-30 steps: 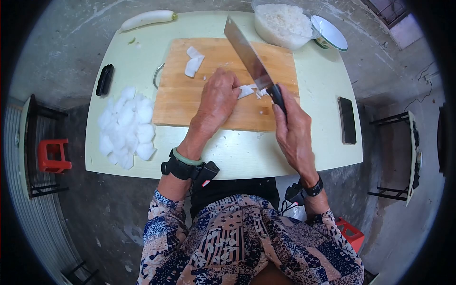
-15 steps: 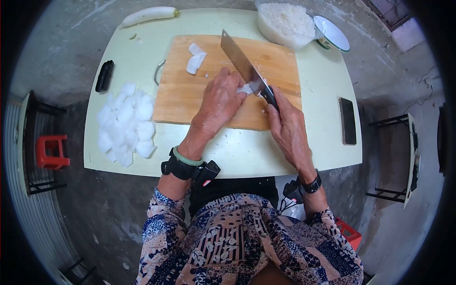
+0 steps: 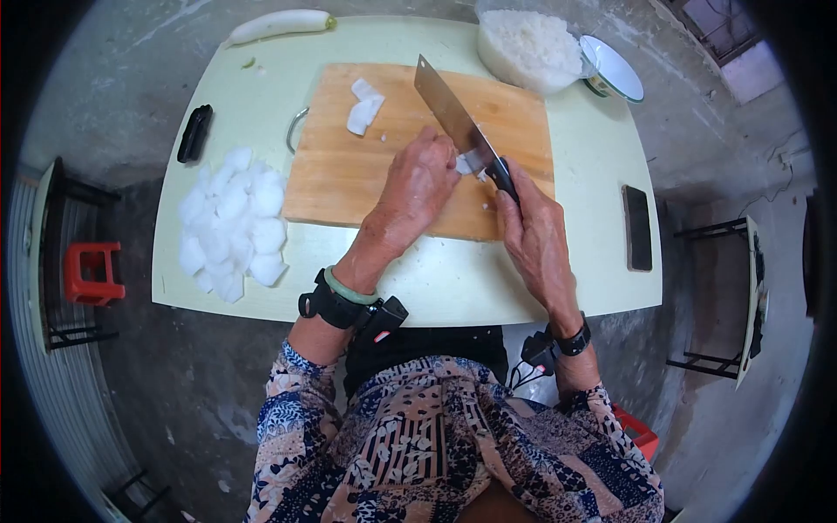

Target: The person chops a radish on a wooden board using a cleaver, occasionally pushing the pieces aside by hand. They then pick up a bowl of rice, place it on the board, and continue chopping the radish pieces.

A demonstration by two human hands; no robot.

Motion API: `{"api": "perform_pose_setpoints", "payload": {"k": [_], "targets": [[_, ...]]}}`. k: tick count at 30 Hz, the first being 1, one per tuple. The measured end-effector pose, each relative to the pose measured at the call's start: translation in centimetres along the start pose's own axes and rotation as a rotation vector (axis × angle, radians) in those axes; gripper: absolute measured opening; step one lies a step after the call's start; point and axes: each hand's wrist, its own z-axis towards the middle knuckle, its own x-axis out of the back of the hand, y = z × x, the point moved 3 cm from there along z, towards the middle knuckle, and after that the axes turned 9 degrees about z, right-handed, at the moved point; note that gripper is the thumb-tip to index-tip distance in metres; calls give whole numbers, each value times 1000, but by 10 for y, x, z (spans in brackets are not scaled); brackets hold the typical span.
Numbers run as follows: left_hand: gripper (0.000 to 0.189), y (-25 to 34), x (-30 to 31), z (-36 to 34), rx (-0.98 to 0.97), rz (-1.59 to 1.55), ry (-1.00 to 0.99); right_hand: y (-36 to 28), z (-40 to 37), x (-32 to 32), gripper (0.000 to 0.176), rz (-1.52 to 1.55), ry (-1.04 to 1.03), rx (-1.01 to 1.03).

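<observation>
My right hand (image 3: 534,227) is closed round the black handle of a cleaver (image 3: 453,113), whose blade points up and left over the wooden cutting board (image 3: 336,174). Beside the blade, my left hand (image 3: 422,174) has its fingers curled on the board, pressing on a white radish piece (image 3: 465,164) that is partly hidden by the fingers and the blade. Two thin white slices (image 3: 364,109) lie at the board's upper left. A pile of white slices (image 3: 231,222) rests on the table left of the board.
A whole white radish (image 3: 279,27) lies at the table's back left. A tub of shredded white food (image 3: 529,52) and a bowl (image 3: 613,70) are at the back right. A black object (image 3: 194,133) sits left, a phone (image 3: 637,227) right, on the table (image 3: 436,292).
My left hand has shifted slightly right, closer to the blade, and its fingers are curled more tightly. The view has moved a little; the cleaver stays beside the radish piece.
</observation>
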Motion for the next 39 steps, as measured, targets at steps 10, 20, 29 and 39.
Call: {"api": "perform_pose_setpoints", "payload": {"k": [10, 20, 29, 39], "targets": [[10, -2, -3, 0, -34, 22, 36, -3, -4, -3, 45, -16, 94, 127], [9, -4, -3, -2, -36, 10, 51, -13, -6, 2, 45, 22, 131, 133], [9, -6, -1, -1, -78, -52, 42, -11, -4, 2, 44, 42, 94, 71], [14, -6, 10, -3, 49, -2, -48, 8, 1, -13, 44, -52, 31, 47]]}}
